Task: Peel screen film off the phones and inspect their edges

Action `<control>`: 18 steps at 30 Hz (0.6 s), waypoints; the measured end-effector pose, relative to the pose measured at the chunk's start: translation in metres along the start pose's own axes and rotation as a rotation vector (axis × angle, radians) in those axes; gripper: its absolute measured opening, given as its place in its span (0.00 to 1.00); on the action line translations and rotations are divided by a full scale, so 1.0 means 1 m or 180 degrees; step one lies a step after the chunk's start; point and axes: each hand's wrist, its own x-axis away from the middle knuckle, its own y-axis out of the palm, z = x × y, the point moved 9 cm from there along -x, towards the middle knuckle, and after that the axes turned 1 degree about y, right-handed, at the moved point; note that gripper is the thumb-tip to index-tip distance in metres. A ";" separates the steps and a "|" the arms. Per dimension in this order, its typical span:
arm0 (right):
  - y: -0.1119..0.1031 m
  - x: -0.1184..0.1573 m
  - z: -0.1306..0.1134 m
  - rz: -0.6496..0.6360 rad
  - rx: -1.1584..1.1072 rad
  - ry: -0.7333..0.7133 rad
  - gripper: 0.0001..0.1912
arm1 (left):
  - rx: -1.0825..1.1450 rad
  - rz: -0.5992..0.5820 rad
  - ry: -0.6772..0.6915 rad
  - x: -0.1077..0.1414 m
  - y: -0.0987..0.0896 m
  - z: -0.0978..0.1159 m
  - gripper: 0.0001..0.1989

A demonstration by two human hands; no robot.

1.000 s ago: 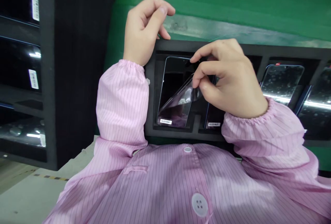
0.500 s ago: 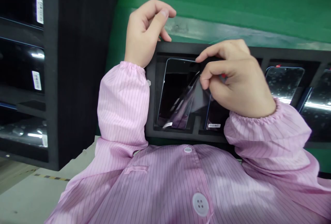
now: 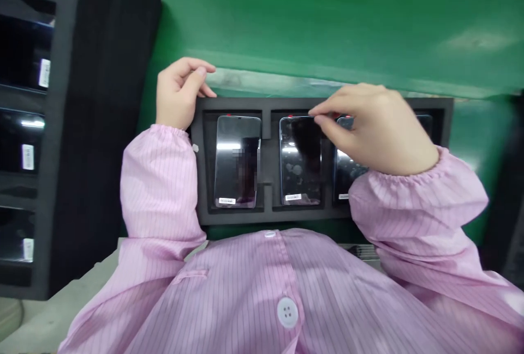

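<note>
My right hand [image 3: 372, 125] is over the top right corner of the middle phone [image 3: 301, 166]. Its thumb and index finger are pinched together there; what lies between the tips is too small to make out. This phone has a dark glossy screen with bubble-like spots, a red tab at the top and a white label at the bottom. My left hand [image 3: 180, 92] rests by the tray's top left corner, fingers loosely bent and apart, holding nothing visible. Beside it, another phone [image 3: 235, 171] lies in the left compartment, its screen covering looking flat.
The black foam tray [image 3: 268, 163] lies on a green work surface [image 3: 327, 21]. A further phone [image 3: 347, 171] sits partly under my right hand. At the left stands a tall black foam stack [image 3: 102, 125] with several labelled phones in its slots.
Half a second ago my right hand held up a clear film over the left phone; that film is no longer lifted. The hand is now at the middle phone. The whole view has shifted.
</note>
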 end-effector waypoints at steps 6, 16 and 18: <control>0.047 0.002 0.014 -0.0525 0.0657 0.0081 0.14 | -0.0155 0.0111 -0.0166 0.002 -0.002 0.000 0.13; 0.057 0.002 -0.006 -0.0040 0.0734 0.0627 0.19 | -0.0628 0.0178 -0.0325 0.006 -0.009 -0.003 0.11; 0.063 0.004 -0.007 -0.0117 0.0583 0.0504 0.18 | -0.0691 0.0185 -0.0311 0.007 -0.010 -0.002 0.11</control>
